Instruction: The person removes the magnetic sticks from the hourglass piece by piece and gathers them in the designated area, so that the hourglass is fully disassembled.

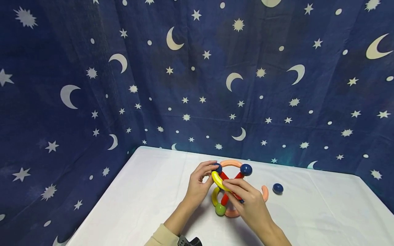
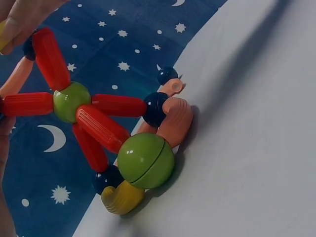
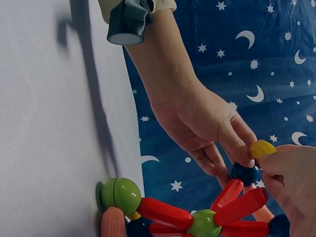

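On the white table stands a magnetic stick-and-ball structure with red rods (image 2: 103, 128) fanning out from a central green ball (image 2: 72, 102). My left hand (image 1: 198, 184) holds a dark blue ball (image 3: 245, 173) at the structure's upper left corner. A yellow curved stick (image 1: 218, 180) is pinched between the thumb and fingers of my right hand (image 1: 247, 201), one end close to that blue ball. Whether the two touch cannot be made out. Lower down are another green ball (image 1: 220, 209), a second yellow curved stick (image 2: 123, 198) and salmon curved sticks (image 2: 177, 121).
A loose dark blue ball (image 1: 278, 188) lies on the table (image 1: 323, 212) right of the structure. Near it a salmon curved piece (image 1: 265, 193) shows beside my right hand. Behind the table hangs a navy curtain (image 1: 209, 78) with moons and stars.
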### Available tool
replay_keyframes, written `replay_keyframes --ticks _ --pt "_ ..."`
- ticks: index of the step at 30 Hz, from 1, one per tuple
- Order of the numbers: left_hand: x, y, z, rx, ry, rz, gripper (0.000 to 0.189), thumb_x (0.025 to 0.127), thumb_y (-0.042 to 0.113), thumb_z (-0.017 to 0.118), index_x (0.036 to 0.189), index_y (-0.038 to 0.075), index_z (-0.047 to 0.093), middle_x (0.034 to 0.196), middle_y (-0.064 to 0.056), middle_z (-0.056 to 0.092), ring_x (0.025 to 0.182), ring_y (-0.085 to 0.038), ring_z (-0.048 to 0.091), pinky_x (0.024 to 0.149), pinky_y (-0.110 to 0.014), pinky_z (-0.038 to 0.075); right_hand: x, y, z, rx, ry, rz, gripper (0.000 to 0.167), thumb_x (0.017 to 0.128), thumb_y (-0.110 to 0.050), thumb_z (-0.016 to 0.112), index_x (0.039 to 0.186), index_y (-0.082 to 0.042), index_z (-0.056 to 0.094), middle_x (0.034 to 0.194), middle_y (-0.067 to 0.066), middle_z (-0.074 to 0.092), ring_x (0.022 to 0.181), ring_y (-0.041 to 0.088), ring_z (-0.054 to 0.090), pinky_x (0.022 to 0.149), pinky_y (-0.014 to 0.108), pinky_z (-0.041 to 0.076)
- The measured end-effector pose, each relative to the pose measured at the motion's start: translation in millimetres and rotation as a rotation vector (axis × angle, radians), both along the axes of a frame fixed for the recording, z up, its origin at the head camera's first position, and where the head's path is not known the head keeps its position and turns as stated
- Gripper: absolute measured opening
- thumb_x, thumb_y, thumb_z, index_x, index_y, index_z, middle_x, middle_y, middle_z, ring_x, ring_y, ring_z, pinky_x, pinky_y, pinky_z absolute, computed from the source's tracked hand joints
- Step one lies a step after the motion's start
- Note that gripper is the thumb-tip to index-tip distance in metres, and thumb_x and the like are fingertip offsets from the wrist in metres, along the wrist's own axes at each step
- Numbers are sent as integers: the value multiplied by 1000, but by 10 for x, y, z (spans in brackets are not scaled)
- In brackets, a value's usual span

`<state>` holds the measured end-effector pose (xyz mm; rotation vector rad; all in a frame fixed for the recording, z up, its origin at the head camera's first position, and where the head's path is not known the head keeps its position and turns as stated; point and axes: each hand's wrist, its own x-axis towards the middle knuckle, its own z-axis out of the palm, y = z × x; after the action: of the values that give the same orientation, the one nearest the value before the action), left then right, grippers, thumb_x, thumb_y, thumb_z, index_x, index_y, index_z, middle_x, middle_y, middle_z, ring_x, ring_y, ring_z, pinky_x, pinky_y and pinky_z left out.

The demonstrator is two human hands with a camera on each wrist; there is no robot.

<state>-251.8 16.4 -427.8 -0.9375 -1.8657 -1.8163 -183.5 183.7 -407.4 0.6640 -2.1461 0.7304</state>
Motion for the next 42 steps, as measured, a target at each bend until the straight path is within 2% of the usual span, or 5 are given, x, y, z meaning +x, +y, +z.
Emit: replay_keyframes --ticks 12,23,26,32,42 --pt "-179 62 -298 -13 -56 -1 47 88 8 66 132 16 53 128 -9 55 94 -15 66 82 -24 52 45 205 163 -17 -6 -97 50 59 5 85 104 -11 73 99 -4 70 88 13 67 83 4 43" --pt "-145 100 -307 -45 -187 -43 54 89 18 66 138 28 45 131 -4 54 91 -13 65 84 -22 50 158 901 418 -274 -182 -341 38 73 7 76 109 -3 69 103 11 68 93 -22 51 74 1 44" --pt "-134 93 -308 -50 -198 -36 53 89 17 66 137 26 47 126 -2 56 91 -14 65 84 -23 51 138 1135 381 -254 -305 -431 34 81 -1 72 114 -3 66 107 16 67 91 -19 54 67 2 46" --pt "-95 67 -270 -61 -228 -20 51 89 12 65 137 19 48 121 -5 57 91 -16 65 83 -23 50 32 1471 147 -72 -674 -453 52 87 -4 64 136 1 48 111 27 63 96 40 66 64 30 56" --pt "51 38 -21 -85 -271 -42 48 90 10 63 135 17 49 120 -8 57 94 -22 65 86 -24 50 -99 1603 -208 -99 -1066 -330 36 89 -2 56 123 12 56 102 18 69 79 13 64 62 21 50"
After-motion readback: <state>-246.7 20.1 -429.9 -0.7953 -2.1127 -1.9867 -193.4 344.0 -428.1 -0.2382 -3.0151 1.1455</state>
